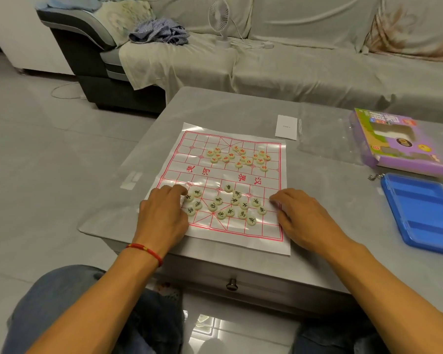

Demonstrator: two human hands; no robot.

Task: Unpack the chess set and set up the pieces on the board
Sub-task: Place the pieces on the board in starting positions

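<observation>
- A home living room, seen from a seat at a low grey coffee table (241,108) with a small drawer knob (231,284) on its front.
- Behind the table runs a long sofa (304,70) draped in a pale, wrinkled cover; its dark armrest (82,39) shows at the left end.
- A crumpled striped garment (161,31) lies on the sofa seat.
- A small white desk fan (221,21) stands on the seat beside it, its cord trailing along the cushion.
- The floor is large glossy grey tiles (49,154), with a thin cable (64,90) looping near the sofa's base.
- A Chinese chess sheet (215,180) and a colourful game box (404,141) lie on the table.
</observation>
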